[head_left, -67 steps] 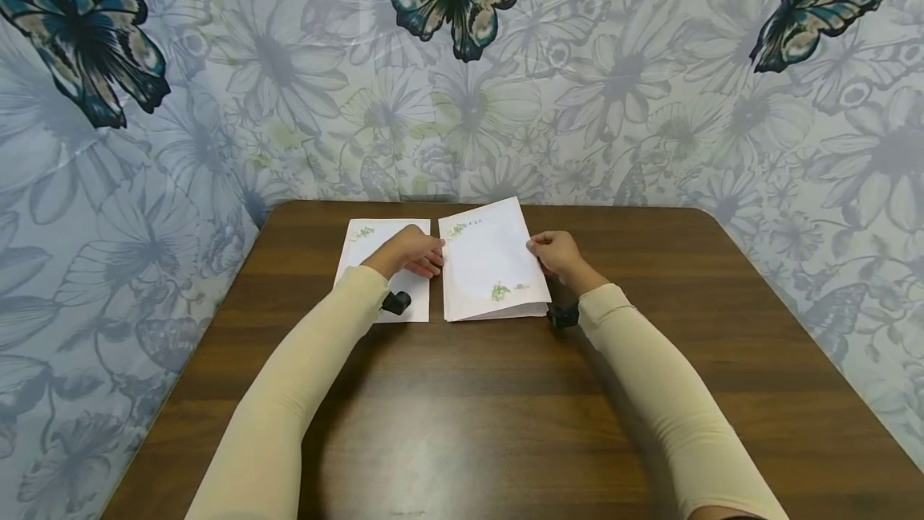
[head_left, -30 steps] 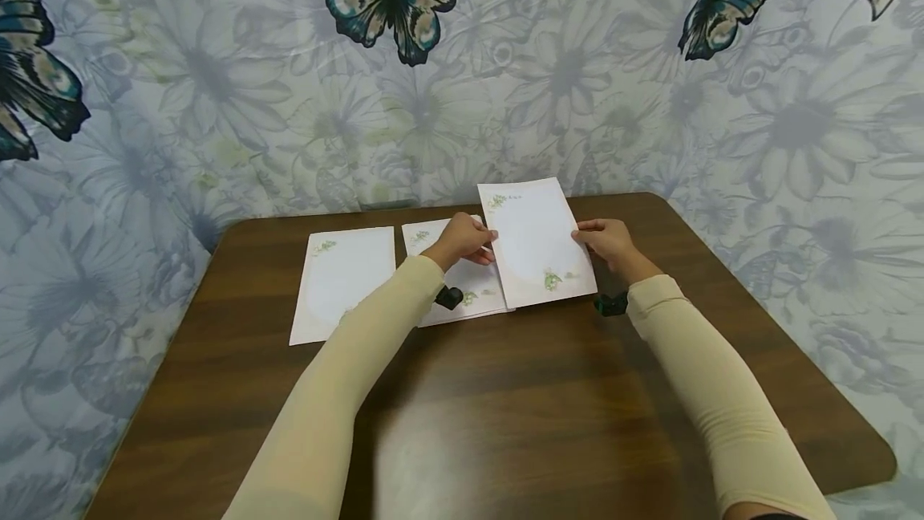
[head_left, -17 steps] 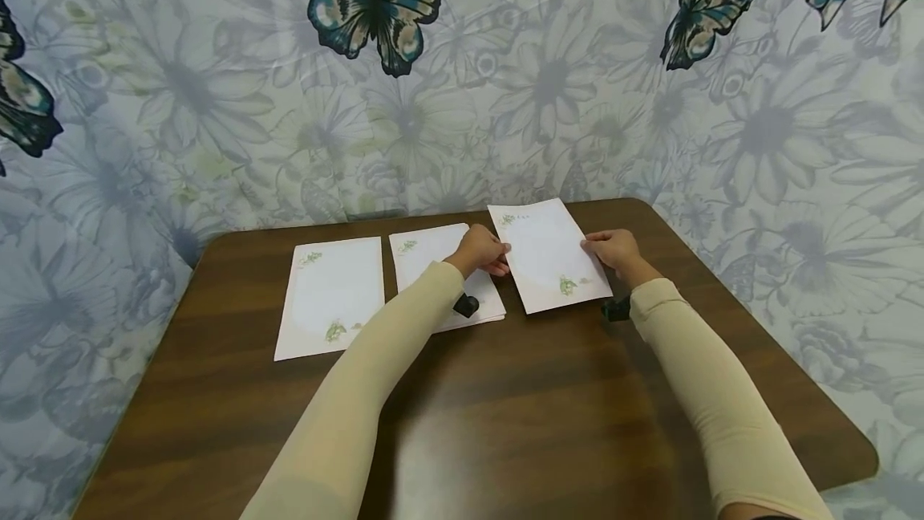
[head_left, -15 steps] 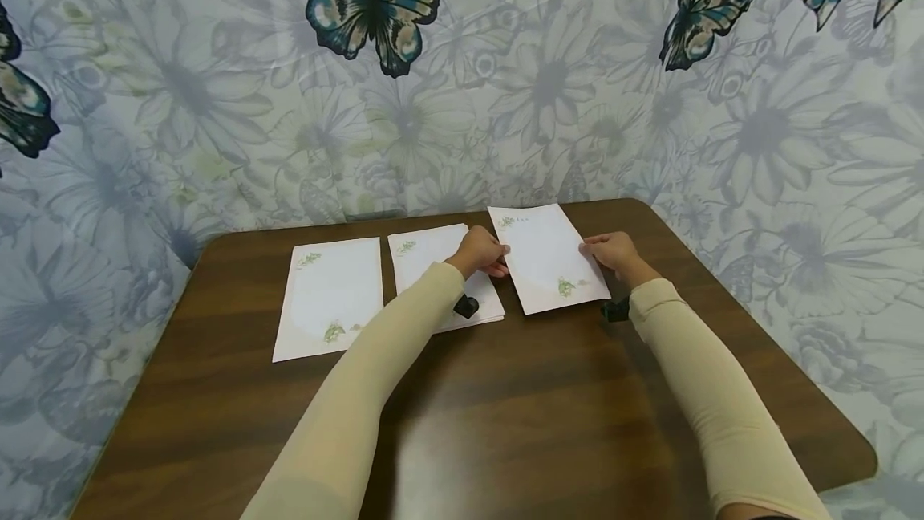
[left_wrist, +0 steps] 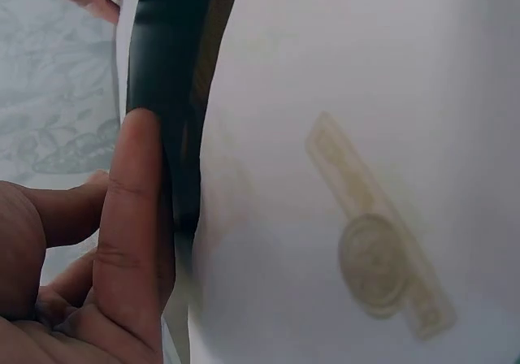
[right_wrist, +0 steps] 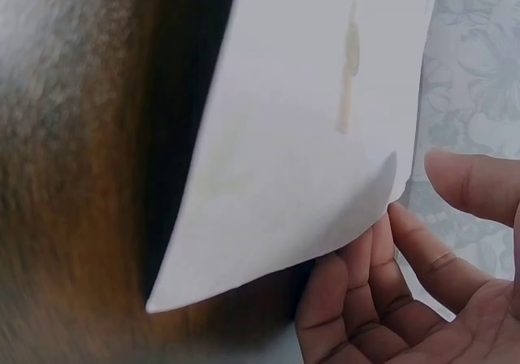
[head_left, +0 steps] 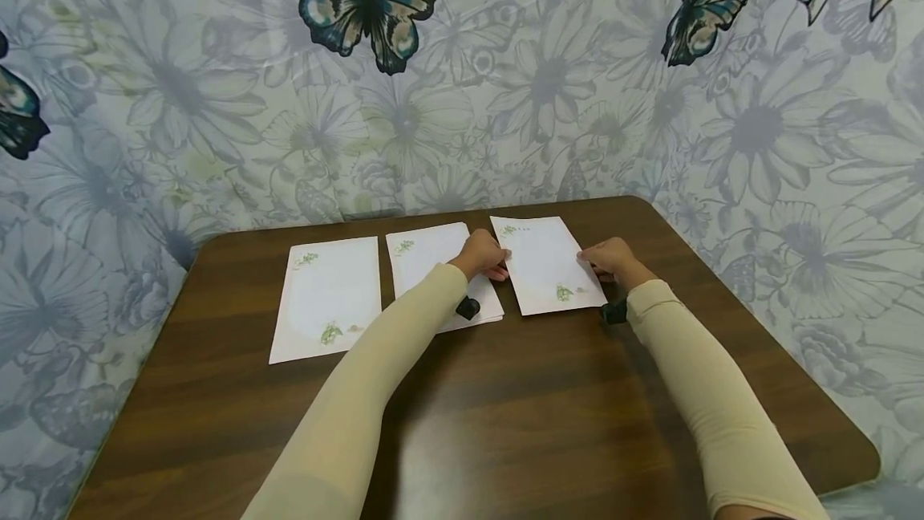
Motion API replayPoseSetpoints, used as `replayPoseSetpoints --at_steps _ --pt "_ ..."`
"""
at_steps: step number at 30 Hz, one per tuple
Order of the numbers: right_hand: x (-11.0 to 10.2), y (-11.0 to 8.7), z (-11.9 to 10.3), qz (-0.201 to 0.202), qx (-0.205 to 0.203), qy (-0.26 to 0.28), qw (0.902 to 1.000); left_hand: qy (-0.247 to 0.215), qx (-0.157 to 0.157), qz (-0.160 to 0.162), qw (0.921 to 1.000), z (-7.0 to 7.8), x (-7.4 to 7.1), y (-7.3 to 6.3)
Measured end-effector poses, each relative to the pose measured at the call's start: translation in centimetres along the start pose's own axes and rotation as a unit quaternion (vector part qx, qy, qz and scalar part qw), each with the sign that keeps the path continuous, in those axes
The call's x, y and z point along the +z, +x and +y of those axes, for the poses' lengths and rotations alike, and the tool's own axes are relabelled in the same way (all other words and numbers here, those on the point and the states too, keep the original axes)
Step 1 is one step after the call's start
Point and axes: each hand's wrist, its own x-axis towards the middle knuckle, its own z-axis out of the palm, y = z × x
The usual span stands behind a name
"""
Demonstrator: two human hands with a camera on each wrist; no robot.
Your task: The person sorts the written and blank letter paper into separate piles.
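A white paper sheet (head_left: 552, 267) with green floral prints lies nearly flat at the right end of a row. My left hand (head_left: 482, 253) pinches its left edge; in the left wrist view one finger (left_wrist: 130, 193) runs straight along that edge. At the opposite edge is my right hand (head_left: 609, 257). Its fingertips (right_wrist: 382, 226) touch the sheet's rim in the right wrist view, while the thumb (right_wrist: 479, 185) stands apart. Beneath my left wrist, a middle stack of similar sheets (head_left: 422, 251) is partly hidden.
Another floral sheet (head_left: 325, 295) lies at the left, its lower right corner overlapped by my left sleeve. All the papers rest toward the far side of a brown wooden table (head_left: 549, 408). Butterfly-patterned wall covering (head_left: 549, 103) rises behind the table's back edge.
Both hands have carried the sheet rightward from over the middle stack and lowered it to the table. My right hand's grip on its edge has loosened. The head view has turned right.
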Motion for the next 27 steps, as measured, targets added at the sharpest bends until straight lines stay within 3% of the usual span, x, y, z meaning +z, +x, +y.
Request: replayPoseSetpoints --at_steps 9,16,21,27 --pt "0.5 0.7 -0.3 0.007 0.001 -0.006 1.0 0.035 -0.01 0.018 0.9992 0.2 -1.2 -1.1" --pt "1.1 0.0 -1.7 0.044 -0.081 -0.047 0.9946 0.006 0.021 -0.02 0.9996 0.1 -3.6 -1.9" --pt "3.4 -0.9 -5.0 -0.019 -0.11 -0.034 0.9931 -0.035 -0.004 -0.017 0.9992 -0.4 -6.9 -2.6" --pt "7.4 -1.3 -9.3 -0.12 -0.123 -0.027 0.9847 -0.019 -0.052 0.034 0.9979 -2.5 -13.4 -4.8"
